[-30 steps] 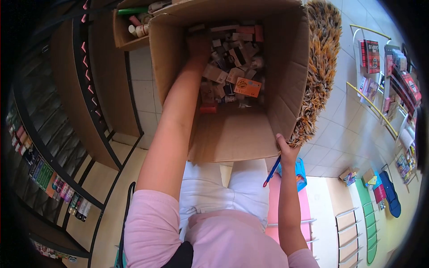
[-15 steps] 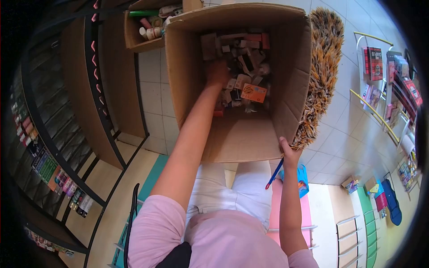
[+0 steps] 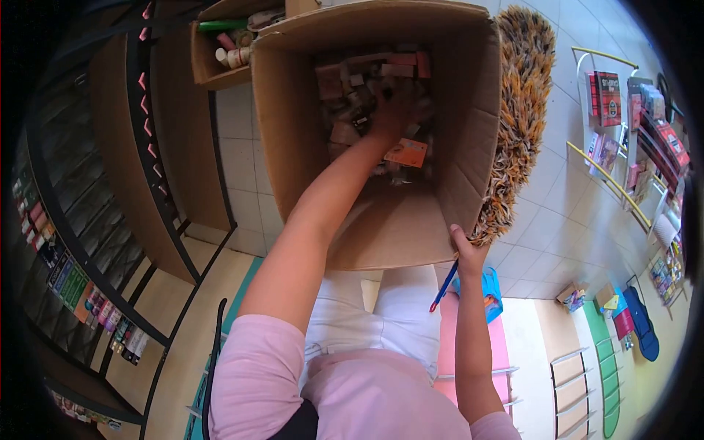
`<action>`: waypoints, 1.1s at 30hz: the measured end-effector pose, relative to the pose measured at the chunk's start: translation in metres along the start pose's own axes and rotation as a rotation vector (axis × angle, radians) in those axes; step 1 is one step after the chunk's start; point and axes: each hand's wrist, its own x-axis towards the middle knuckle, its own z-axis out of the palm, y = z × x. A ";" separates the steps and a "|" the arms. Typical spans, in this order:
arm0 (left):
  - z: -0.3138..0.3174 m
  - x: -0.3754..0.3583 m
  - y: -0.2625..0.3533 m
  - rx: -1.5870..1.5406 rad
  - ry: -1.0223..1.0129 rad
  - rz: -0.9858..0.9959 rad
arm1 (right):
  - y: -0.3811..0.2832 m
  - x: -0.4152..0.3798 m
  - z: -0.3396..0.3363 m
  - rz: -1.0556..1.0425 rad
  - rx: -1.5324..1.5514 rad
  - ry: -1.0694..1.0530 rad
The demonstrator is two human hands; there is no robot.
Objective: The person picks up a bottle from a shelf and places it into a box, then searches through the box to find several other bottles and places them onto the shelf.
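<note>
A large cardboard box [image 3: 400,235] is tipped with its opening toward me. My left hand [image 3: 390,121] reaches deep inside, among several small cartons [image 3: 345,132] in shadow. Its fingers are dark and blurred, so their grip does not show. Just below it lies an orange card-like packet [image 3: 408,152]. My right hand [image 3: 471,255] grasps the box's lower right edge, thumb on the rim, together with the lower end of a fluffy brown-orange duster [image 3: 522,110]. From under that hand sticks out a thin blue handle [image 3: 444,286] with a red tip.
A smaller carton [image 3: 209,73] with bottles and tubes stands at upper left. Dark-framed shelves [image 3: 110,286] run down the left side. Wire racks with packaged goods [image 3: 605,103] are at right. A blue basket [image 3: 493,293] sits beyond my right forearm.
My left hand has moved right and slightly up inside the box, from its left side to the middle of the cartons. My right hand keeps its hold on the edge.
</note>
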 end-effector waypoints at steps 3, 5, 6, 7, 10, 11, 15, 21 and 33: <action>0.034 0.016 -0.007 -0.052 -0.097 -0.123 | -0.003 -0.001 0.002 0.010 0.024 0.006; 0.017 0.016 -0.022 -0.052 -0.157 -0.088 | 0.002 0.001 -0.001 -0.009 0.005 -0.014; 0.005 0.016 -0.033 -0.036 -0.174 -0.035 | 0.005 0.001 -0.003 -0.017 -0.002 -0.018; 0.002 0.014 -0.042 -0.056 -0.246 -0.061 | 0.008 0.001 -0.005 -0.026 -0.015 -0.015; -0.029 0.012 -0.062 -0.018 -0.560 -0.140 | 0.008 0.001 -0.005 -0.003 0.006 -0.047; -0.018 0.003 -0.070 0.087 -0.464 -0.146 | 0.005 0.001 -0.004 -0.008 -0.008 -0.052; -0.026 -0.003 -0.079 0.179 -0.599 -0.244 | 0.013 0.002 -0.008 0.057 -0.011 -0.077; -0.051 -0.013 -0.031 -0.207 -0.206 -0.019 | 0.008 0.001 -0.003 0.020 0.041 -0.072; 0.017 -0.049 0.037 -0.179 -0.386 0.150 | 0.001 -0.001 -0.004 0.003 -0.001 -0.056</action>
